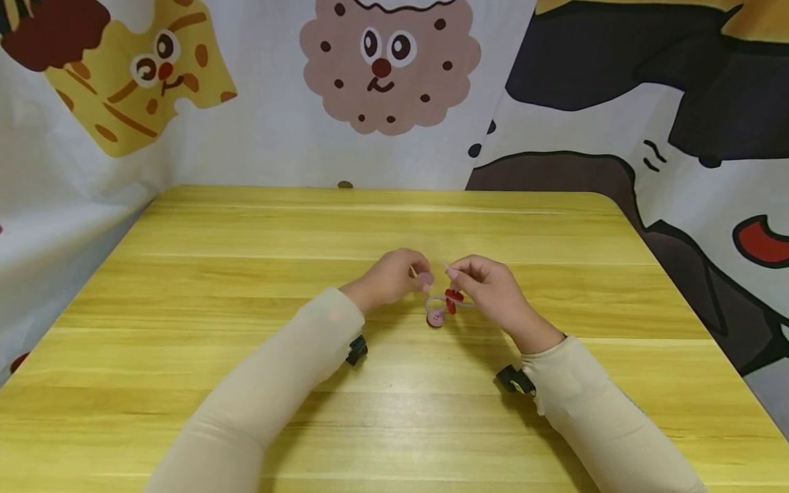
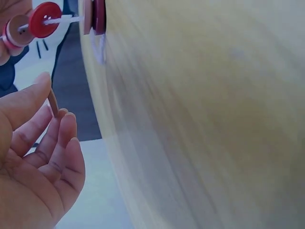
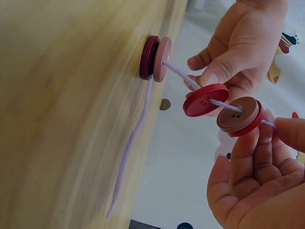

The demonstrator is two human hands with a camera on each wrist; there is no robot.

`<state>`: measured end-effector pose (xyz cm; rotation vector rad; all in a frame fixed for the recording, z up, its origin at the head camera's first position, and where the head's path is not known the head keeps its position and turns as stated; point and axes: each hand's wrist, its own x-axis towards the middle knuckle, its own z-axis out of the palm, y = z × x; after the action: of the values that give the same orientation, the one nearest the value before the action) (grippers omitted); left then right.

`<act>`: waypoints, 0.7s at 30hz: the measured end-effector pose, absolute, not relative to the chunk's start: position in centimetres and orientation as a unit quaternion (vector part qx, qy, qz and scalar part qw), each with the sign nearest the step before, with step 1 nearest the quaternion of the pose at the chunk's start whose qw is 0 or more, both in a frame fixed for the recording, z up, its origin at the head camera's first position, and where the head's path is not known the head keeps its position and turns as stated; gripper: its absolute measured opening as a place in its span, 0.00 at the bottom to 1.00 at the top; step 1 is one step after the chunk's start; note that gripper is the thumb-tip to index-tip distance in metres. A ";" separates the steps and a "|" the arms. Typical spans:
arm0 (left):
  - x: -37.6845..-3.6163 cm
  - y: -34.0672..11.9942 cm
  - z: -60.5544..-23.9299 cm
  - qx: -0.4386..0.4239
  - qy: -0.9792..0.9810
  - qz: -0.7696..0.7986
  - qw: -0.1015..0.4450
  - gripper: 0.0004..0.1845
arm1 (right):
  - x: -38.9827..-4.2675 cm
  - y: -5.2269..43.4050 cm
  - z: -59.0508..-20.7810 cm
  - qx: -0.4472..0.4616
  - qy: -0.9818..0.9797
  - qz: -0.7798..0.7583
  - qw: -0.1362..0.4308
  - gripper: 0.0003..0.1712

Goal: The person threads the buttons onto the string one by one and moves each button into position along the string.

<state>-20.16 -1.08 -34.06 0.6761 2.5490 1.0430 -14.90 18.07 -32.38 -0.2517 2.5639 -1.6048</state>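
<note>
right hand (image 3: 257, 176) pinches lilac cord (image 3: 183, 76) above the table (image 1: 246, 287), strung with red button (image 3: 205, 99) and brown button (image 3: 237, 114). two more buttons (image 3: 155, 58) rest on the table. left hand (image 1: 388, 277) pinches a small button (image 2: 53, 102) just beside.

No text, label, brand or number can be read in any of the three views. The backdrop cloth (image 1: 277, 137) behind the table carries only cartoon figures with drawn faces, no lettering. The buttons (image 3: 205, 99) on the cord show plain faces with holes; any fine marking on them would probably be lost in the blur of the wrist views.
</note>
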 end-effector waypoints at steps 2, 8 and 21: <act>-20.0 -1.5 -34.1 0.231 0.884 0.377 0.150 0.11 | -14.9 18.0 -32.4 -0.082 0.843 -0.529 0.053 0.12; -19.4 -2.5 -33.9 0.224 0.872 0.412 0.139 0.08 | -14.8 17.9 -32.4 -0.085 0.836 -0.539 0.056 0.12; -17.6 -4.0 -32.6 0.193 0.853 0.468 0.131 0.10 | -14.7 17.8 -32.1 -0.107 0.841 -0.527 0.054 0.12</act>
<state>-17.65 -3.96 -32.64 0.5604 2.4756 1.3576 -14.73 17.82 -32.07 -0.3254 2.5551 -1.6010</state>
